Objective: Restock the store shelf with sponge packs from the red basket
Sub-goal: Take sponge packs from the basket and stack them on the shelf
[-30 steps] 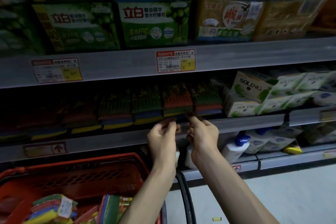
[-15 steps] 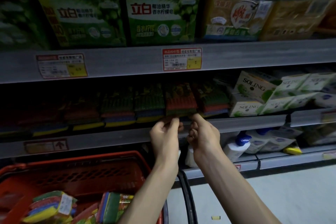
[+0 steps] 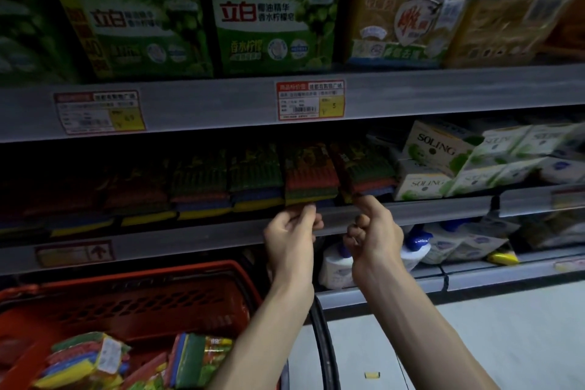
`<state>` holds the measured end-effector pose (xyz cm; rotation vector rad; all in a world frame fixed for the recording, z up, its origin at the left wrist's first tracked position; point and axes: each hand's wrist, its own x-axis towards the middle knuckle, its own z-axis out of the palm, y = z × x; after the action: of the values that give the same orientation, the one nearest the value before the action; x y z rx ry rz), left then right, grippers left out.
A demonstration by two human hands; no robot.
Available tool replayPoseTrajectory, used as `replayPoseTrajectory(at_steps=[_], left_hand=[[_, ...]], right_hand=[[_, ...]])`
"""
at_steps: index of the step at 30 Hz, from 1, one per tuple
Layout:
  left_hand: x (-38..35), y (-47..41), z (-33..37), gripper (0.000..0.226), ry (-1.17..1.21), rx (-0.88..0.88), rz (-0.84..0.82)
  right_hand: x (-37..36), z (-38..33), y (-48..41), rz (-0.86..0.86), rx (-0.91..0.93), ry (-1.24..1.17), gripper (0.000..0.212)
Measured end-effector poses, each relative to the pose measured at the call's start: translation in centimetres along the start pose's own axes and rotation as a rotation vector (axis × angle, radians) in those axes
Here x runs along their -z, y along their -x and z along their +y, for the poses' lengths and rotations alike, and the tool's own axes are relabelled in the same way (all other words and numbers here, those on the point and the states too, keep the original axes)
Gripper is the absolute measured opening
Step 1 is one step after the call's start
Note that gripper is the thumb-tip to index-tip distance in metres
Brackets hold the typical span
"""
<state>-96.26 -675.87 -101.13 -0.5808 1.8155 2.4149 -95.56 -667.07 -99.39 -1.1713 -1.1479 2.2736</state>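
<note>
Left hand (image 3: 292,233) pinches the lower edge of a sponge pack (image 3: 311,176) on the shelf (image 3: 205,236) at 12 o'clock, evidently to square it. Right hand (image 3: 375,229), curled, meets the neighbouring pack (image 3: 364,165); grip unconfirmed. Red basket (image 3: 126,279): 7 o'clock.

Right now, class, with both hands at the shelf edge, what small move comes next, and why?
Probably lower the left hand to the red basket for another pack: it and the right hand touch packs already standing on the shelf, and more lie in the basket.
</note>
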Motion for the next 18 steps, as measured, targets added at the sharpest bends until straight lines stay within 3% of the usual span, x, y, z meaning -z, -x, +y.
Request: replayPoseTrajectory(at_steps=[18], left_hand=[[-1.8,-0.1,0.3,0.019,0.059,0.153,0.066]], right_hand=[[-0.1,0.0,-1.1,0.032,0.034,0.028,0.031]])
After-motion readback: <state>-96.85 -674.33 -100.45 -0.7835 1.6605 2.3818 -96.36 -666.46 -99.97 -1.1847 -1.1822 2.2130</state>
